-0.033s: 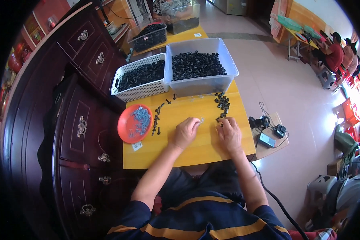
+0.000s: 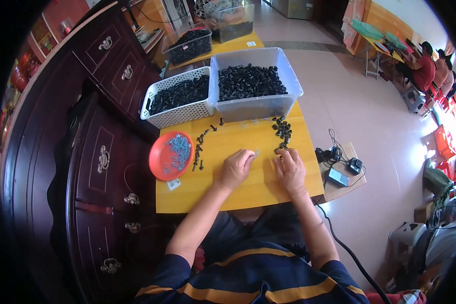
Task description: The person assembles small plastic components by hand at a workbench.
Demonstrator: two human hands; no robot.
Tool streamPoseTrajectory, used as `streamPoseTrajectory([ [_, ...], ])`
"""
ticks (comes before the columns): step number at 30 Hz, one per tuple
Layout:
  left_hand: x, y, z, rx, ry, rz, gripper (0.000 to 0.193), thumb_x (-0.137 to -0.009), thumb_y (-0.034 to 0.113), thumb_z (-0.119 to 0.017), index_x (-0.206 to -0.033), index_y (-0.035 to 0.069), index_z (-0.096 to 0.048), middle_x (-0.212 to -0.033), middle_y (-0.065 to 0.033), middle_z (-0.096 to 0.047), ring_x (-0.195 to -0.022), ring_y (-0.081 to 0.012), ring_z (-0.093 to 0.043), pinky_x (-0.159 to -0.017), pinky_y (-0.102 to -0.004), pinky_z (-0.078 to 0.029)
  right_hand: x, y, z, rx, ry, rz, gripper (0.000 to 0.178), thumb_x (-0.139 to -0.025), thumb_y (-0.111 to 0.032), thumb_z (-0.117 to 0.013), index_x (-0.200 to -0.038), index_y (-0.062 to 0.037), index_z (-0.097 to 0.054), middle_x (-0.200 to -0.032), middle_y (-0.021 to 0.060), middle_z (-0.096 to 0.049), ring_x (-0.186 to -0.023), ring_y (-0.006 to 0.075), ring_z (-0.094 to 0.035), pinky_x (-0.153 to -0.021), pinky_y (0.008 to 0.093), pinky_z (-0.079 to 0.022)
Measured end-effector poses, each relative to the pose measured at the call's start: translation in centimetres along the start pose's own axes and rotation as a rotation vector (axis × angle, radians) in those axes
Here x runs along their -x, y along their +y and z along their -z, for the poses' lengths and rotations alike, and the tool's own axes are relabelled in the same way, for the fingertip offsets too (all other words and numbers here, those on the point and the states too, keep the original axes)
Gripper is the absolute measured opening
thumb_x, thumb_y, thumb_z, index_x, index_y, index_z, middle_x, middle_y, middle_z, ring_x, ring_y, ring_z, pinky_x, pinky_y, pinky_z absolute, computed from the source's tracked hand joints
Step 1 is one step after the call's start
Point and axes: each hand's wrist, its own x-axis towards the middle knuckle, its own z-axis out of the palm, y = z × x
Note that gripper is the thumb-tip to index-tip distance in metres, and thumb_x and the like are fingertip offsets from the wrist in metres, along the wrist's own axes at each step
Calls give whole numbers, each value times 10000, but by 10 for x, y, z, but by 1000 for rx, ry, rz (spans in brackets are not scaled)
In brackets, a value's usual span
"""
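Observation:
My left hand (image 2: 237, 168) is closed in a pinch over the middle of the yellow table. Small silvery pieces (image 2: 257, 153) show at its fingertips, too small to make out in detail. My right hand (image 2: 292, 170) has its fingers bent together at the near end of a loose row of small black plastic parts (image 2: 282, 129). A dark bit shows at those fingertips, but most of it is hidden. Left of my left hand lies a line of black stemmed pieces (image 2: 198, 148). Beside them an orange-red plate (image 2: 158, 159) holds many small bluish-silver screw-like pieces (image 2: 179, 150).
A clear plastic bin (image 2: 253, 109) and a white perforated basket (image 2: 180, 117), both full of black parts, stand along the far edge. Dark drawers (image 2: 104, 157) border the left. Cabled devices (image 2: 338, 177) sit on a low board at right. Other people work farther off.

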Motion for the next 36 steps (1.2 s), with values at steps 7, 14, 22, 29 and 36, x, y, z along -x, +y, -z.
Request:
streamPoseTrajectory([
  [7,6,17,15,-20,-49,-191,88,-932,58,-685,-993,55,-621,-884,-122,-675,-813,-340,-693,-705,-424,-567,-5,-16,-24,-925,-433,-712,284,-1052,-289,-634,-1040,-18,-716,-850,1,-689,-700,85,-600,-625,246,-471],
  [14,20,20,16,201,-3,57,141,-928,28,-701,-1060,14,-653,-937,-146,-719,-826,-309,-732,-710,-374,-581,1,-26,-37,-1014,-362,-771,233,-1051,-261,-638,-1016,-42,-706,-847,-11,-690,-688,59,-596,-611,211,-451],
  [22,23,16,20,276,-95,251,124,-911,33,-732,-1006,-2,-660,-879,-151,-718,-768,-270,-731,-690,-340,-565,13,-23,-54,-804,-310,-641,173,-1028,-185,-667,-998,-16,-680,-810,-14,-665,-720,61,-603,-680,226,-498],
  [29,28,-7,11,318,-121,320,134,-1012,144,-649,-987,12,-647,-786,-60,-682,-663,-139,-661,-620,-285,-531,25,-24,-62,-834,-226,-598,142,-984,-148,-716,-982,-10,-684,-794,-3,-680,-742,61,-622,-692,242,-517],
  [36,17,-5,22,519,-289,557,285,-1082,250,-550,-945,16,-636,-718,-49,-655,-594,-121,-623,-559,-287,-494,13,-43,-39,-573,-240,-367,86,-967,-68,-726,-1011,-13,-677,-873,49,-715,-757,98,-683,-680,261,-546],
])
